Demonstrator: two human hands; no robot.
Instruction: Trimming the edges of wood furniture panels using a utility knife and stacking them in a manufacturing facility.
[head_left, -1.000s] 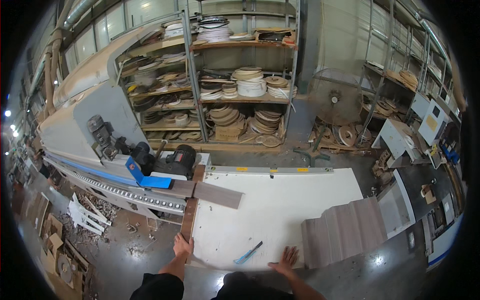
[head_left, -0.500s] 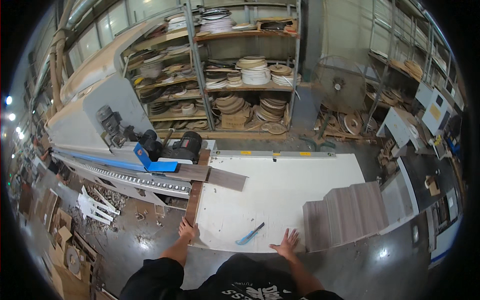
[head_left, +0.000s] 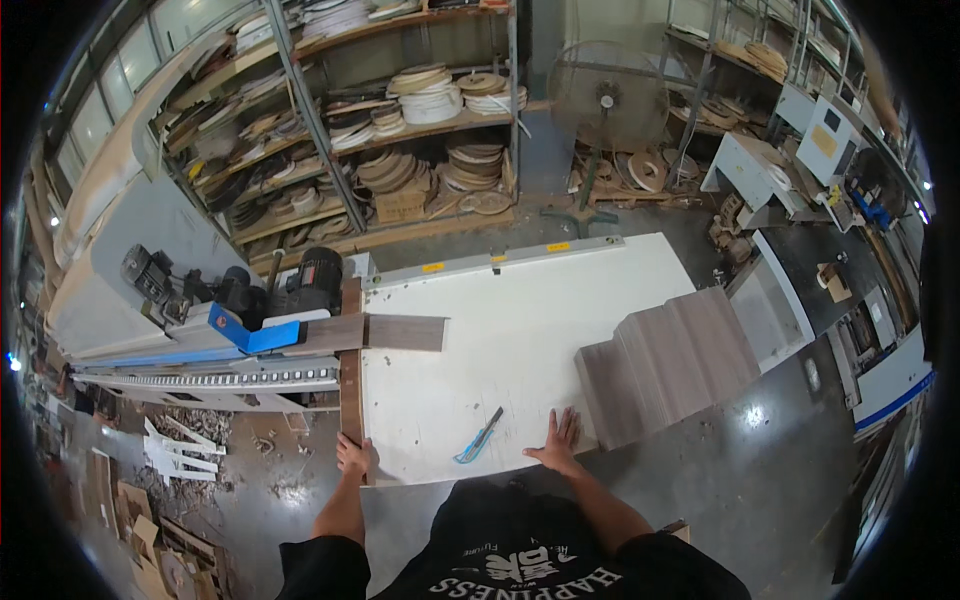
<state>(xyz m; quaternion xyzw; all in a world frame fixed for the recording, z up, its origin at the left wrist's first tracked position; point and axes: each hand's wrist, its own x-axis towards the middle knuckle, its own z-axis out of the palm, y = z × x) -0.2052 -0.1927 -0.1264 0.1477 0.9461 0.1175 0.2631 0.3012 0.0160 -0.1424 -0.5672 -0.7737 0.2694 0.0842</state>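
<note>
Now more of the black shirt shows than half a second ago, yet both hands keep their places: left hand at the brown strip's near end, its grip unclear; right hand spread on the white table, between utility knife and stacked boards at right.

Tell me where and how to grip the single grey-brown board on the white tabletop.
Probably best at the free right end of the board, coming from the right: it lies flat on the tabletop, so pinch its long edges there. Its left end seems to butt against another board.
</note>
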